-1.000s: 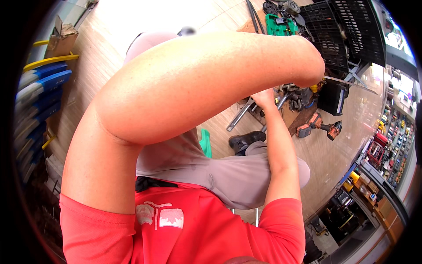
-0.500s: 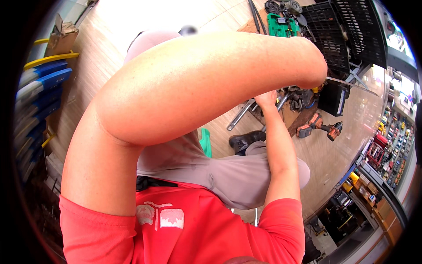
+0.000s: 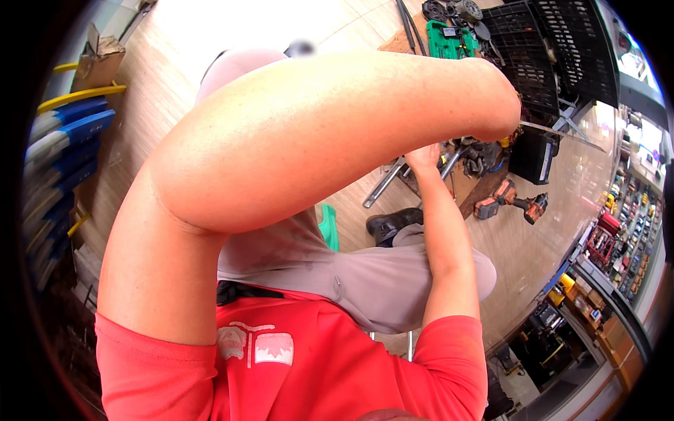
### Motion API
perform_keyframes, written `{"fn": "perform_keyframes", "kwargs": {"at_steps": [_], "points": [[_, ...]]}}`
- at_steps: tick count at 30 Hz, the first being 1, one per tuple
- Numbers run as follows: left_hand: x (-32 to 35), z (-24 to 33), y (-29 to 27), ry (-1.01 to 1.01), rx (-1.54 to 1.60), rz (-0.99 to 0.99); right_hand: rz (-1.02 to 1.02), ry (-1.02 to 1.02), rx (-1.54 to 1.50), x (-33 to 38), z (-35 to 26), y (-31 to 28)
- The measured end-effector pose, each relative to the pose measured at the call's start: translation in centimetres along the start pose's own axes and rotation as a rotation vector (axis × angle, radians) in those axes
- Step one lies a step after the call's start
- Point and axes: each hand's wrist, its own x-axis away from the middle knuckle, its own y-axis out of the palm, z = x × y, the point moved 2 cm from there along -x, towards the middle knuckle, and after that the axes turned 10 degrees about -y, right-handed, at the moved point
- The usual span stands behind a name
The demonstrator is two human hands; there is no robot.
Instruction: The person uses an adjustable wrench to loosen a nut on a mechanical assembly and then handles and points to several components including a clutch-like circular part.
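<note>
My left arm reaches across the view from lower left to upper right. At its end my left hand [image 3: 500, 102] is bent away, with its fingers hidden. A thin metal strip [image 3: 562, 133] runs out to the right beside it; I cannot see whether the hand holds it. Under the left forearm, my right hand [image 3: 423, 158] is partly covered, and its fingers are also hidden. Close to it are a silver metal bar [image 3: 384, 186] and a second silver bar [image 3: 451, 163]. Dark metal parts [image 3: 481, 160] lie just to the right of these.
An orange and black cordless drill [image 3: 516, 202] lies on the floor, near a black box [image 3: 531, 156]. Farther off are a green tool case [image 3: 449, 41] and black plastic crates [image 3: 523, 42]. Blue and white packages [image 3: 74, 137] are stacked at left. A green object [image 3: 328, 228] shows beside my leg.
Both arms are almost where they were. The left hand has shifted very slightly; the tools and parts on the floor look unchanged.
</note>
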Motion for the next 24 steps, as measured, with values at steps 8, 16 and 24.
{"fn": "perform_keyframes", "kwargs": {"at_steps": [8, 16, 24], "points": [[-0.5, 0.0, 0.1, 0.003, -0.041, 0.054, -0.120, 0.123, -0.235, 0.1, -0.7, -5.9], [-2.1, 0.0, 2.0, 0.036, -0.100, 0.084, -0.190, -0.009, -0.350, 7.2, -3.3, -20.4], [-3.7, -1.4, 3.6, -0.065, -0.165, 0.031, -0.214, -0.222, -0.570, 13.7, -5.8, -23.5]]}}
